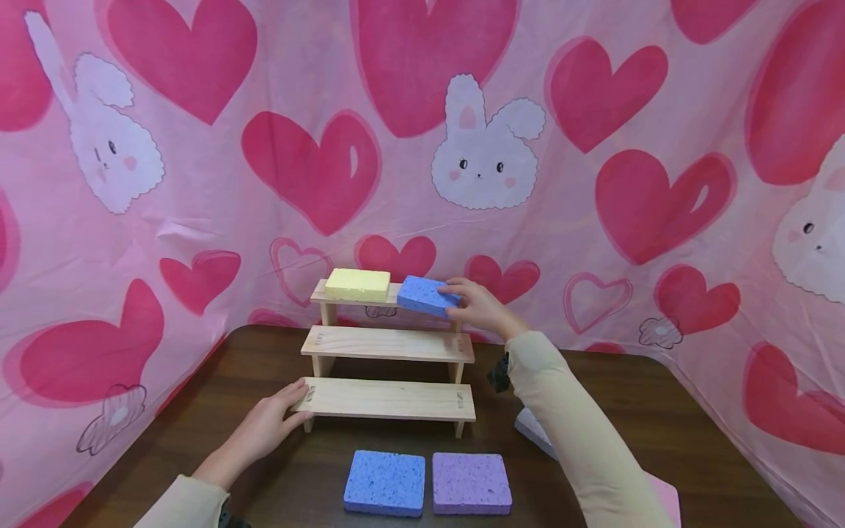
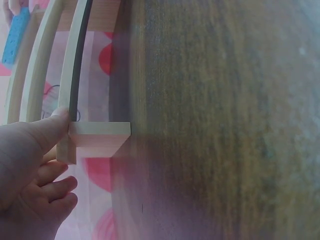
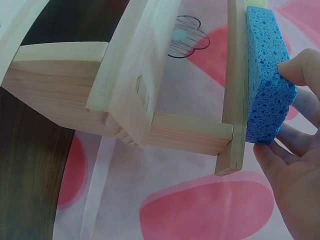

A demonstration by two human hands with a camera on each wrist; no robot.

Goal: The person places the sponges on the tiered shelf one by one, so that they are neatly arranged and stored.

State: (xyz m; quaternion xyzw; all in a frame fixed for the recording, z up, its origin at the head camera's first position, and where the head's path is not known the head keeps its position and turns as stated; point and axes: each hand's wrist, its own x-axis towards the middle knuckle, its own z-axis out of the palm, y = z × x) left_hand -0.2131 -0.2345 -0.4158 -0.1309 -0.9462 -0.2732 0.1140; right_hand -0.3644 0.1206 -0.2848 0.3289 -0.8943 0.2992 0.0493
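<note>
A three-tier wooden shelf [image 1: 389, 400] stands on the table. At the right part of its top tier is a blue sponge [image 1: 422, 295], set at a slight angle and reaching over the front edge. My right hand [image 1: 485, 308] holds this sponge by its right end; in the right wrist view the thumb and fingers grip it against the board. To its left on the same tier lies a yellow sponge [image 1: 358, 284]. Down at the left end of the lowest tier, my left hand [image 1: 267, 423] pinches the board between thumb and fingers, as the left wrist view shows.
In front of the shelf, a second blue sponge [image 1: 385, 482] and a purple sponge [image 1: 472, 482] lie side by side. A pale lavender sponge [image 1: 533, 431] and a pink item [image 1: 667, 499] are partly hidden by the right sleeve. A pink heart-print cloth [image 1: 409, 183] hangs behind the table.
</note>
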